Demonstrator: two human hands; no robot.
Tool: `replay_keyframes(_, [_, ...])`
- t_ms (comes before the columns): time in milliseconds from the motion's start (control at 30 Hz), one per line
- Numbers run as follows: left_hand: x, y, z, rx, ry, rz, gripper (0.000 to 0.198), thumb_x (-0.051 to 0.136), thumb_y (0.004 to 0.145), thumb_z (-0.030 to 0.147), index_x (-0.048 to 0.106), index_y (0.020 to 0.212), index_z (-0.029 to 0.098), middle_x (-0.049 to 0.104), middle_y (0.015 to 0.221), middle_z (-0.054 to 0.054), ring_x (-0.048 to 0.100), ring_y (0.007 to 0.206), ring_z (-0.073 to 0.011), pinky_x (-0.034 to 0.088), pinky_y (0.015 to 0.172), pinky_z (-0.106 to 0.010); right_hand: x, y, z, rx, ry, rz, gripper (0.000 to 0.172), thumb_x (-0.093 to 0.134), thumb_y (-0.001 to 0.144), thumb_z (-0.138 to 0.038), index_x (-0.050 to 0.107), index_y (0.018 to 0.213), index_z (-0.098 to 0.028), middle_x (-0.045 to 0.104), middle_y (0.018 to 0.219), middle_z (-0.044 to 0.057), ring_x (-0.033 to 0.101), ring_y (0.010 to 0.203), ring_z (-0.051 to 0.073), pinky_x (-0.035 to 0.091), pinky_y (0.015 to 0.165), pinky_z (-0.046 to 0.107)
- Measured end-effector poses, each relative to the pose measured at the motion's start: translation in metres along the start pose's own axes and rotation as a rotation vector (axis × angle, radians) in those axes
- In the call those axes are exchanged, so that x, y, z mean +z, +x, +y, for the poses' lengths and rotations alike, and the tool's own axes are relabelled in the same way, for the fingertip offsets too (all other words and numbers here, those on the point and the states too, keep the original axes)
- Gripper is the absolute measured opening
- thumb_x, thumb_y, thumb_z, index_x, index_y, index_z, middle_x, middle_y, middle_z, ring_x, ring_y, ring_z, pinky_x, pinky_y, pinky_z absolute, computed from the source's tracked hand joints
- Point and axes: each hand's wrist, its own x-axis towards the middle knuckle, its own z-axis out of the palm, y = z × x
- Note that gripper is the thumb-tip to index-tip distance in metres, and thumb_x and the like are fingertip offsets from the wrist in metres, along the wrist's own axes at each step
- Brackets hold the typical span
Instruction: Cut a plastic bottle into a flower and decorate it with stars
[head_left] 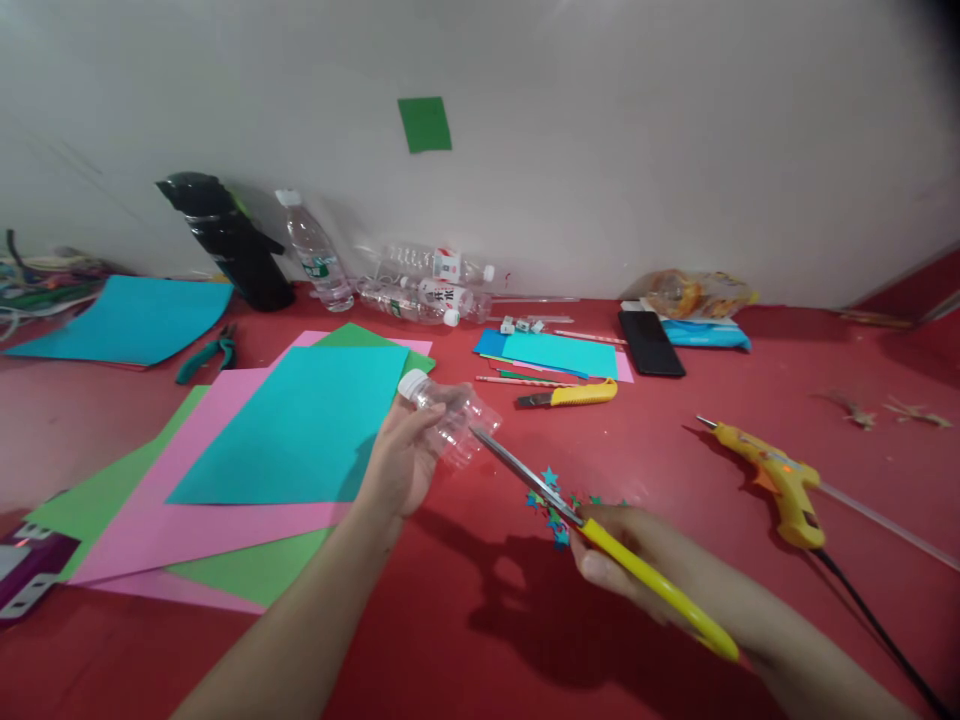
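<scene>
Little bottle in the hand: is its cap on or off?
On: a white cap closes the small clear plastic bottle, held sideways in the left hand.

The red table (420,640) carries a yellow utility knife (568,393). Left of the knife lie stacked paper sheets (300,420). A glue gun (780,480) lies to its right and a black phone (651,343) behind it.

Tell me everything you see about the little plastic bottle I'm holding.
The bottle is small, clear ribbed plastic, apparently empty, with a white cap on. It is held tilted above the red table, cap up-left. The left hand grips its body, and scissors in the right hand meet its base.
</scene>
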Motion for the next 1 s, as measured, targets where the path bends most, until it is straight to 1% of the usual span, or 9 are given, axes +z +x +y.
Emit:
replay_keyframes(100, [-0.002, 0.002, 0.0, -0.011, -0.03, 0.005, 0.026, 0.06, 0.072, 0.012, 0.06, 0.097, 0.018, 0.07, 0.106, -0.008, 0.064, 0.103, -0.0226, 0.051, 0.086, -0.034, -0.002, -0.002, 0.0, 0.037, -0.019, -0.012, 0.048, 0.048, 0.083, -0.066, 0.038, 0.072, -0.02, 0.033, 0.067, -0.004, 0.029, 0.06, 0.01, 0.026, 0.05, 0.021])
replay_keyframes(267, [-0.001, 0.006, -0.002, 0.009, -0.075, 0.088, 0.012, 0.059, 0.078, 0.016, 0.061, 0.09, 0.017, 0.07, 0.093, -0.005, 0.067, 0.085, -0.016, 0.053, 0.076, -0.027, -0.002, -0.003, -0.002, 0.075, -0.037, -0.024, 0.049, 0.052, 0.08, -0.067, 0.041, 0.073, -0.019, 0.035, 0.069, -0.003, 0.031, 0.062, 0.01, 0.028, 0.051, 0.021])
replay_keyframes(333, [0.0, 0.007, -0.003, 0.014, -0.069, 0.086, 0.01, 0.061, 0.078, 0.018, 0.06, 0.088, 0.017, 0.069, 0.088, -0.003, 0.066, 0.079, -0.0145, 0.052, 0.072, -0.026, -0.002, -0.002, -0.002, 0.064, -0.03, -0.012, 0.05, 0.053, 0.08, -0.067, 0.041, 0.073, -0.019, 0.036, 0.068, -0.003, 0.031, 0.061, 0.01, 0.028, 0.051, 0.021])
replay_keyframes(400, [0.0, 0.007, -0.004, 0.015, -0.058, 0.073, 0.011, 0.064, 0.076, 0.02, 0.059, 0.086, 0.018, 0.068, 0.085, -0.002, 0.065, 0.076, -0.0137, 0.052, 0.07, -0.026, -0.001, 0.0, -0.002, 0.05, -0.011, -0.008, 0.051, 0.052, 0.079, -0.068, 0.04, 0.072, -0.019, 0.036, 0.067, -0.003, 0.031, 0.06, 0.01, 0.027, 0.05, 0.021])
replay_keyframes(600, [0.002, 0.001, -0.008, -0.001, -0.043, 0.07, 0.016, 0.068, 0.074, 0.019, 0.059, 0.088, 0.017, 0.067, 0.088, -0.002, 0.064, 0.079, -0.013, 0.05, 0.072, -0.026, 0.006, 0.003, -0.002, 0.06, 0.036, -0.028, 0.056, 0.047, 0.077, -0.074, 0.039, 0.072, -0.02, 0.034, 0.063, -0.005, 0.028, 0.055, 0.008, 0.024, 0.048, 0.021])
replay_keyframes(767, [0.002, -0.001, -0.012, -0.007, 0.005, 0.036, 0.016, 0.069, 0.075, 0.023, 0.06, 0.087, 0.019, 0.069, 0.087, -0.001, 0.064, 0.079, -0.0134, 0.049, 0.07, -0.025, 0.01, 0.004, -0.004, 0.062, 0.127, -0.038, 0.058, 0.047, 0.074, -0.078, 0.04, 0.073, -0.02, 0.037, 0.062, -0.005, 0.032, 0.05, 0.007, 0.025, 0.044, 0.02])
replay_keyframes(900, [0.001, 0.0, -0.012, -0.004, 0.036, 0.078, 0.02, 0.071, 0.073, 0.024, 0.062, 0.09, 0.019, 0.069, 0.087, -0.001, 0.064, 0.078, -0.0136, 0.049, 0.071, -0.026, 0.009, 0.003, -0.008, 0.063, 0.142, -0.037, 0.058, 0.048, 0.074, -0.077, 0.041, 0.072, -0.02, 0.039, 0.06, -0.005, 0.033, 0.049, 0.007, 0.027, 0.043, 0.019])
replay_keyframes(1000, [0.002, 0.0, -0.011, 0.015, 0.038, 0.1, 0.018, 0.071, 0.074, 0.025, 0.061, 0.088, 0.018, 0.068, 0.084, 0.0, 0.064, 0.077, -0.0128, 0.049, 0.07, -0.025, 0.009, 0.003, -0.011, 0.056, 0.142, -0.039, 0.06, 0.045, 0.074, -0.079, 0.043, 0.073, -0.02, 0.04, 0.06, -0.005, 0.034, 0.049, 0.007, 0.027, 0.043, 0.019])
